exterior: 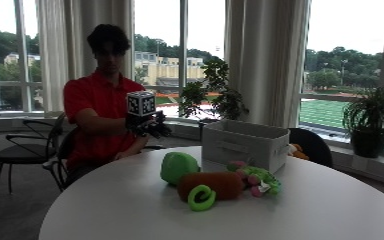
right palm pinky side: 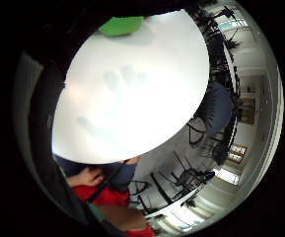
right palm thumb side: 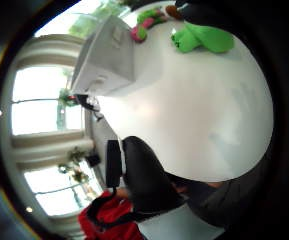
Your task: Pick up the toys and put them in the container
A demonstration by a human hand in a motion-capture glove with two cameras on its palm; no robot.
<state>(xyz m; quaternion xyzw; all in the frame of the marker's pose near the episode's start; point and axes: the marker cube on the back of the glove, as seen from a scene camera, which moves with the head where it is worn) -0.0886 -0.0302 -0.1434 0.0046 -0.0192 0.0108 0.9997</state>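
Windows and tall curtains line the room behind a round white counter (exterior: 112,210), and the person in the red shirt sits at its far edge. Up goes the gloved right hand (exterior: 151,126), raised in the air above the counter's rim and holding nothing; the fingers (exterior: 161,130) seem to hang loosely curled, though the outside view is too dark to be sure. The palm views back that up: bare white counter under the hand, nothing in its grip. Now the toys: a green plush (exterior: 179,167), a brown plush with a green curl (exterior: 210,189) and a pink-and-green plush (exterior: 258,181) sit bunched together mid-counter, just in front of the white container (exterior: 245,144). That open-topped box stands right behind them, so each carry looks short. None of the three is in the container yet; whether it already holds anything cannot be seen. The green plush lies nearest the hand, the likely first pick.
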